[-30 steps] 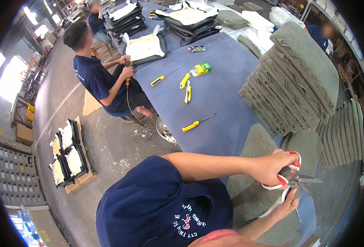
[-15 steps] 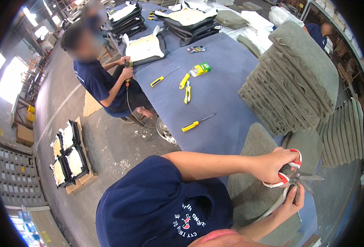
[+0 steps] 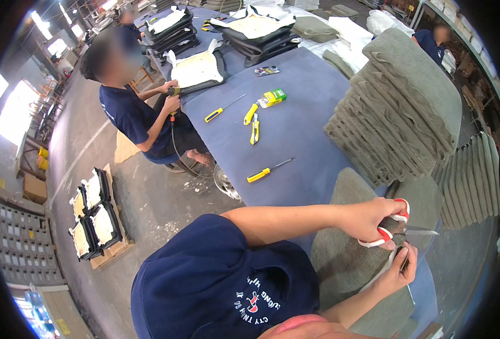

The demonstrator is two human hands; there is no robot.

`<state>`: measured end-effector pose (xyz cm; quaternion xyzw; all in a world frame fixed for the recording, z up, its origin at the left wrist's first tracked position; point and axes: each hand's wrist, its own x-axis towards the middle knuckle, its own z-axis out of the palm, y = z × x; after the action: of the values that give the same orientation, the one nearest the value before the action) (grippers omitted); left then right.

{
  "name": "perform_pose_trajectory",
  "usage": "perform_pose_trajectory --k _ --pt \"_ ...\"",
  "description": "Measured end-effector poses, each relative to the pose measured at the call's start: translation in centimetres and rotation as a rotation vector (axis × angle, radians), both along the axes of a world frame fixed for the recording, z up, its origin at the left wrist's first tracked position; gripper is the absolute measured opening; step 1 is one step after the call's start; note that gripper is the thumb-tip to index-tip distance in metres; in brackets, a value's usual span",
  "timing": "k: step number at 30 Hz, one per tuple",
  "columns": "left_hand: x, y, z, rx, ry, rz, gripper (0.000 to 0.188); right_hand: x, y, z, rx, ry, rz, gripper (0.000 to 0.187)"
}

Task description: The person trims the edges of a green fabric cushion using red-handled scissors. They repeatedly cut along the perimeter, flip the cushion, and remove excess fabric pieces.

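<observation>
My left hand (image 3: pixel 371 220) grips a pair of scissors (image 3: pixel 422 232) with red-and-white handles, fingers and thumb through the loops. One bright blade points right; the other is largely hidden. My right hand (image 3: pixel 400 265) sits just below the scissors, its thumb and fingers pinched on an edge of grey-green fabric. That edge seems to belong to a grey-green fabric piece (image 3: pixel 349 260) lying beneath both forearms. What lies between the right fingertips is partly hidden.
On the blue-grey table (image 3: pixel 295 118) are screwdrivers (image 3: pixel 270 169), a yellow cutter (image 3: pixel 254 129) and a small green-and-yellow box (image 3: pixel 272 98). A tall stack of grey-green covers (image 3: pixel 391 118) rises at right. A co-worker (image 3: pixel 128 113) at left holds a power tool beside padded seats (image 3: pixel 199 68).
The scissors and both hands have shifted slightly left. The second blade, visible below earlier, now hardly shows. The right hand's fingers have curled in more. The co-worker's tool has tilted.
</observation>
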<state>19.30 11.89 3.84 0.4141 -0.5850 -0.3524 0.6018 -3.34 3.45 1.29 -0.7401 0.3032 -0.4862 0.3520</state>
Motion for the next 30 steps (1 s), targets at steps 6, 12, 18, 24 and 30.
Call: perform_pose_trajectory --k 6,12,18,24,30 --pt "0.1 0.4 -0.2 -0.117 -0.134 0.367 0.051 0.2 -2.4 -0.5 0.106 -0.154 0.193 0.026" --pt "-2.7 3.4 -0.1 0.251 0.447 -0.085 0.046 -0.1 -3.6 -0.8 0.142 -0.111 0.057 0.024" --pt "-7.9 4.7 -2.0 0.330 0.431 -0.363 0.049 1.9 -3.1 1.3 0.232 -0.050 0.008 0.025" --pt "-10.2 4.2 -1.5 0.547 0.620 -0.488 0.051 4.0 -3.0 1.7 0.261 -0.161 0.147 0.017" --pt "-11.0 4.1 -0.3 0.626 0.637 -0.352 0.041 4.8 -1.5 1.0 0.304 -0.285 0.281 0.018"
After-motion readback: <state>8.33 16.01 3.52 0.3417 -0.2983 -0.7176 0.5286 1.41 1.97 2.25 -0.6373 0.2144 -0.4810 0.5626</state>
